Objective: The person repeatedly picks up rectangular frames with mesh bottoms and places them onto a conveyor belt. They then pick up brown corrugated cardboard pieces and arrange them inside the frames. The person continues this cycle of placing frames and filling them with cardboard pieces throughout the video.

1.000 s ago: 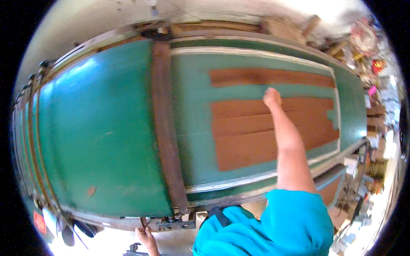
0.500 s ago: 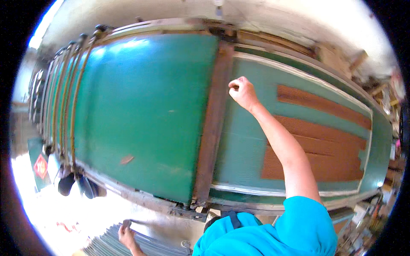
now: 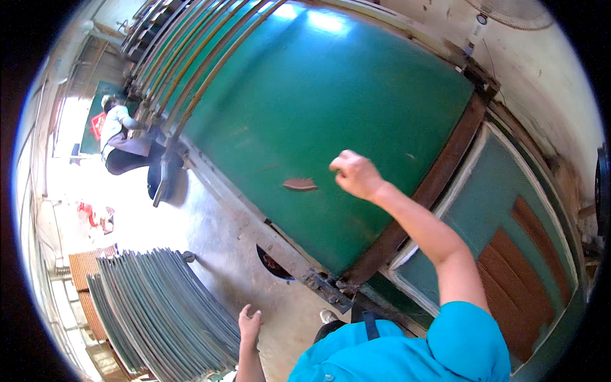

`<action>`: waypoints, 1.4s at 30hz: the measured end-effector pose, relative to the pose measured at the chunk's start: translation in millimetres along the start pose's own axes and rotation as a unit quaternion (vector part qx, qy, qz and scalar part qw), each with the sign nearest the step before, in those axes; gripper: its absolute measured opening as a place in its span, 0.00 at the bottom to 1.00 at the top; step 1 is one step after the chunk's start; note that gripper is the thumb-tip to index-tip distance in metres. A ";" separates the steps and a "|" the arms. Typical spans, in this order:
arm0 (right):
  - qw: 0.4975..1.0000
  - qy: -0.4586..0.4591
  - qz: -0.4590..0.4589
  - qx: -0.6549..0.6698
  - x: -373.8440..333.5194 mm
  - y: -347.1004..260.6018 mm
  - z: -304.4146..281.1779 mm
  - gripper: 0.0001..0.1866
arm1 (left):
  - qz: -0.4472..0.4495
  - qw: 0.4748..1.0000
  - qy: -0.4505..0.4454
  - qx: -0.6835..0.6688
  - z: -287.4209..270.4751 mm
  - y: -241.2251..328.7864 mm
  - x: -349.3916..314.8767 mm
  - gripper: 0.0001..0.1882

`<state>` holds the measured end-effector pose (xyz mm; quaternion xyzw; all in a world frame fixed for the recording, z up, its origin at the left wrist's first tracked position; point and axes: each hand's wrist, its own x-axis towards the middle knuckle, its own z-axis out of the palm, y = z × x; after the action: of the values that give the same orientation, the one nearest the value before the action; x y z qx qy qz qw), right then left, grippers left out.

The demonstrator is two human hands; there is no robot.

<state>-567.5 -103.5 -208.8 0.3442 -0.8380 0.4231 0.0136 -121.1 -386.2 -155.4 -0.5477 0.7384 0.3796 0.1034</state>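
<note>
Over the green belt surface, my right hand hangs with its fingers loosely bent and apart. Nothing shows between them. A small reddish-brown scrap lies on the belt just left of its fingertips, not touched. My left hand is low beside the machine, fingers apart and holding nothing. Nearest to it is a tall row of thin grey-green panels. On the right, brown ribbed strips lie inside a pale-edged frame.
Metal and yellowish bars cross the belt's far left end. A brown crossbeam divides belt and frame. Along the near side runs a grey rail. Another person bends at the far left. A fan hangs upper right.
The view has swung left, showing more panels and the other person. My right hand has gone from over the framed section, past the crossbeam, to the belt near the brown scrap.
</note>
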 end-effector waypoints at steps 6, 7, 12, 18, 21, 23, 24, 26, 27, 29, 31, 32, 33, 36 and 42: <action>0.963 -0.210 0.024 -0.167 39.4 -60.9 76.5 0.07 | -0.091 0.992 0.011 -0.092 -22.0 -81.0 -42.8 0.24; 0.966 -0.198 0.019 -0.167 44.2 -63.8 81.5 0.07 | -0.099 0.992 0.014 -0.076 -25.9 -97.3 -51.1 0.24; 0.989 -0.061 -0.020 -0.132 82.4 -59.9 123.7 0.08 | -0.179 0.979 0.036 -0.089 -33.8 -183.3 -76.3 0.21; 0.983 -0.088 0.079 -0.143 21.5 -97.1 149.8 0.05 | -0.224 0.966 -0.031 -0.129 -29.6 -259.3 -70.4 0.19; 0.984 -0.105 0.118 -0.076 -23.0 -154.8 132.1 0.06 | -0.230 0.959 -0.118 -0.118 -25.3 -276.1 -47.3 0.22; 0.993 -0.027 0.111 0.014 -43.7 -214.2 150.7 0.03 | -0.213 0.957 -0.162 -0.113 -25.0 -285.0 -27.6 0.22; 0.996 0.017 0.063 0.068 -51.6 -245.3 163.4 0.04 | -0.207 0.958 -0.175 -0.099 -28.7 -289.7 -18.9 0.22; 0.991 0.032 -0.024 0.127 -60.3 -303.4 192.9 0.06 | -0.188 0.961 -0.166 -0.121 -36.5 -295.1 0.2 0.21; 0.979 -0.039 -0.059 0.192 -60.5 -330.6 207.3 0.08 | -0.174 0.962 -0.167 -0.131 -42.4 -298.8 10.0 0.20; 0.975 -0.066 -0.048 0.206 -57.3 -371.3 224.2 0.11 | -0.135 0.961 -0.178 -0.160 -46.6 -297.5 29.6 0.20; 0.960 -0.121 0.039 0.251 -56.4 -398.9 223.5 0.14 | -0.100 0.966 -0.173 -0.164 -44.9 -289.4 48.8 0.20; 0.949 -0.033 -0.009 0.312 -59.8 -405.2 217.4 0.12 | -0.081 0.962 -0.192 -0.176 -38.6 -281.0 57.6 0.19; 0.959 0.004 -0.006 0.282 -61.5 -409.2 211.3 0.08 | -0.063 0.960 -0.197 -0.186 -33.0 -272.7 64.0 0.19; 0.965 0.020 0.050 0.258 -97.7 -387.9 183.0 0.07 | 0.006 0.953 -0.244 -0.181 -5.8 -232.0 70.6 0.17; 0.947 0.079 0.307 0.051 -304.6 -281.7 116.4 0.14 | 0.180 0.897 -0.398 -0.068 54.3 -92.3 27.8 0.14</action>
<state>-138.2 -129.0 -182.0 0.0357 -0.8765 0.4751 -0.0687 -64.0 -380.3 -250.0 -0.2141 0.6940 0.6271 0.2814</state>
